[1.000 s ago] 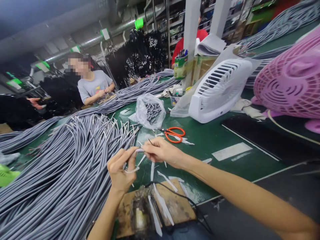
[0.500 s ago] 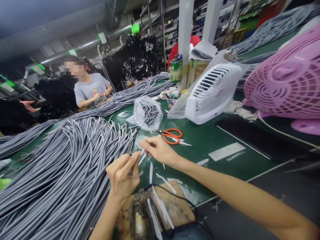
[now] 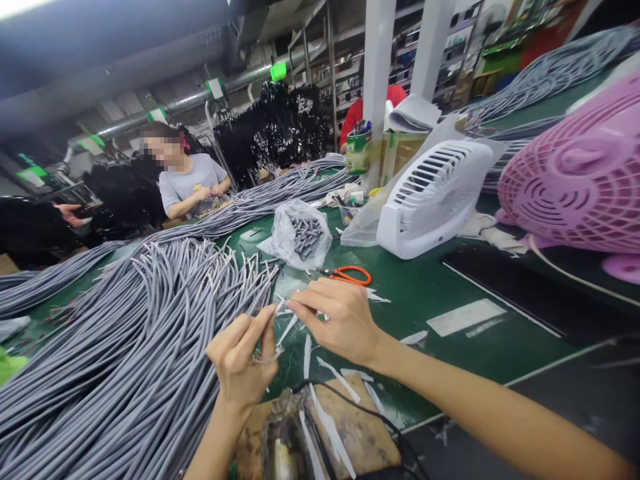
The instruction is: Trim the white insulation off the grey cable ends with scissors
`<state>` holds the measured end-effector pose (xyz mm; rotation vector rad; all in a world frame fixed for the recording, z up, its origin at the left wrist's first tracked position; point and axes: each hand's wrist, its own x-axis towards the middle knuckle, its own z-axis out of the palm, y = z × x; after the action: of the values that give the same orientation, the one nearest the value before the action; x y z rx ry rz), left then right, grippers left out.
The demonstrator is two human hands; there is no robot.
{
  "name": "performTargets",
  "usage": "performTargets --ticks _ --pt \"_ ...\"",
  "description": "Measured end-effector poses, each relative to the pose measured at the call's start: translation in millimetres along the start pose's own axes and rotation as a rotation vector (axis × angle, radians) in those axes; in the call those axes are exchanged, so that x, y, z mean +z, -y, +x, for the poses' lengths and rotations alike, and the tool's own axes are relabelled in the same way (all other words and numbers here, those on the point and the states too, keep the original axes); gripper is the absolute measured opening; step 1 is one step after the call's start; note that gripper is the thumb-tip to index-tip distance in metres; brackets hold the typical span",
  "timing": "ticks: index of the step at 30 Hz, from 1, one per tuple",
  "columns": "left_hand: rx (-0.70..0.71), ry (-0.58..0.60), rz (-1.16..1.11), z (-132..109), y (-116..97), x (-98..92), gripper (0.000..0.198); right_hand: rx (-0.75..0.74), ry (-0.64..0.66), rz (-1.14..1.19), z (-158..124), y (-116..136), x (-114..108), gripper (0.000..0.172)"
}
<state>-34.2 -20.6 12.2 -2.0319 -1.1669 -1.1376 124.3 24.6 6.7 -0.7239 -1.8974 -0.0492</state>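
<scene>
In the head view, my left hand (image 3: pixel 244 353) is closed in a pinch on a thin white strip (image 3: pixel 287 328). Fingertips of my right hand (image 3: pixel 345 319) pinch at the same spot, touching the strip's upper end. Anything else between the fingertips is too small to make out. Clear thread-like bits hang by the left fingers. Just beyond the right hand lie orange-handled scissors (image 3: pixel 345 271), partly covered by it. More white strips (image 3: pixel 327 420) lie below the hands, over a stained brown board (image 3: pixel 367 417). Left of my hands spreads a large bundle of grey cables (image 3: pixel 150 327).
A clear plastic bag of short grey tubes (image 3: pixel 305 237) sits beyond the scissors. A white fan (image 3: pixel 430 193) and a pink fan (image 3: pixel 575 167) stand right. A black cord (image 3: pixel 373 407) crosses the board. A co-worker in a grey shirt (image 3: pixel 193 179) sits across the table.
My right hand has rolled over so its back faces up, and its fingertips still meet the left ones. It now covers part of the scissors. The whole view has shifted slightly.
</scene>
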Motion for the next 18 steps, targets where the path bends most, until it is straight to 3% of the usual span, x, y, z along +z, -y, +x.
performTargets --ticks 4,9,18 --pt "-0.031 -0.009 -0.003 0.2 -0.5 -0.4 0.019 -0.046 0.049 -0.001 -2.6 2.3 2.8 0.029" --pt "-0.048 -0.003 -0.016 0.2 -0.7 -1.1 0.019 -0.026 -0.086 -0.012 -1.4 2.6 0.0 0.027" --pt "-0.039 0.01 -0.053 -1.9 -0.5 1.0 0.02 -0.066 -0.045 -0.044 -1.8 1.4 0.7 0.026"
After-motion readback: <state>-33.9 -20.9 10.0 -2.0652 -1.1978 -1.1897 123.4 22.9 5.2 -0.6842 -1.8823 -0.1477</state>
